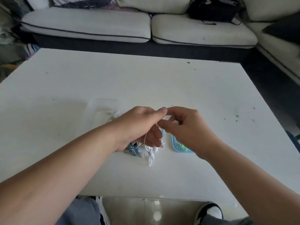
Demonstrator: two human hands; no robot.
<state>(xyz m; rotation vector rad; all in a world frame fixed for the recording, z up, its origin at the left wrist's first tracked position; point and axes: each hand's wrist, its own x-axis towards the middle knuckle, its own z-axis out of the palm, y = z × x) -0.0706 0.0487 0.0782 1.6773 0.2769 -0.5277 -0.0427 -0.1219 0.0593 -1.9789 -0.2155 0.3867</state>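
Note:
Both my hands meet above the middle of the white table (146,82). My left hand (139,125) has its fingers curled round a thin white cord (146,137) that hangs down from it. My right hand (186,127) pinches the same cord near its upper end, thumb and forefinger touching the left fingertips. The cord runs down to a small pile of blue and white beads and tassels (142,151) on the table under my left hand. A light blue tray (176,145) with green beads lies under my right wrist, mostly hidden.
A clear plastic bag (100,111) lies on the table left of my hands. A white sofa (113,26) stands beyond the far edge, with a black bag (212,10) on it. My knees and a shoe (211,211) show below the near edge.

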